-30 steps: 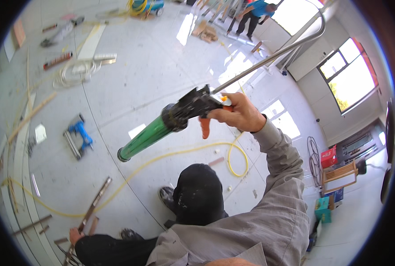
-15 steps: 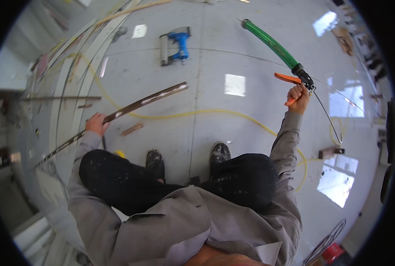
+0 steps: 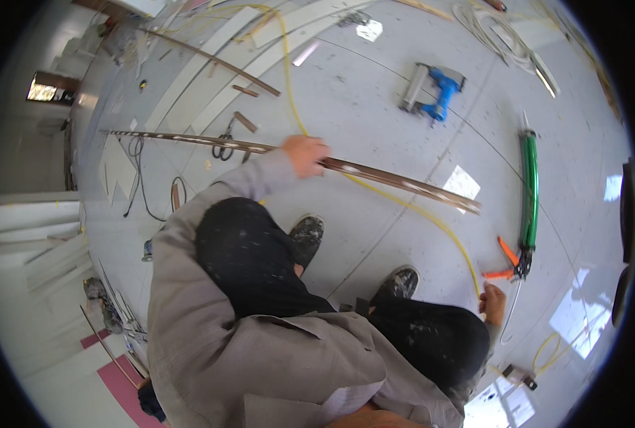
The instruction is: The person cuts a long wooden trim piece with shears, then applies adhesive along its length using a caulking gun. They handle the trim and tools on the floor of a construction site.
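Observation:
My left hand (image 3: pixel 306 156), slightly blurred, is closed round a long, narrow brown trim strip (image 3: pixel 403 186). White dabs show along the strip, which slants across in front of me from the far left to the middle right. My right hand (image 3: pixel 494 302) is beside my right knee, loosely curled with its fingers apart and nothing visible in it. Just beyond it lies a green caulking gun (image 3: pixel 530 189) with an orange handle and trigger, on the floor. A gap shows between that hand and the orange handle.
A blue nail gun (image 3: pixel 442 93) lies on the grey floor ahead. A yellow hose (image 3: pixel 431 217) snakes beneath the strip. Scissors (image 3: pixel 223 146), wood offcuts (image 3: pixel 245 122) and pale boards (image 3: pixel 217 100) are at the left. A coiled pale cable (image 3: pixel 499 36) lies at the far right.
My right hand has let go of the caulking gun, which now rests on the floor. My left hand has swung the trim strip across in front of me. The view has turned left.

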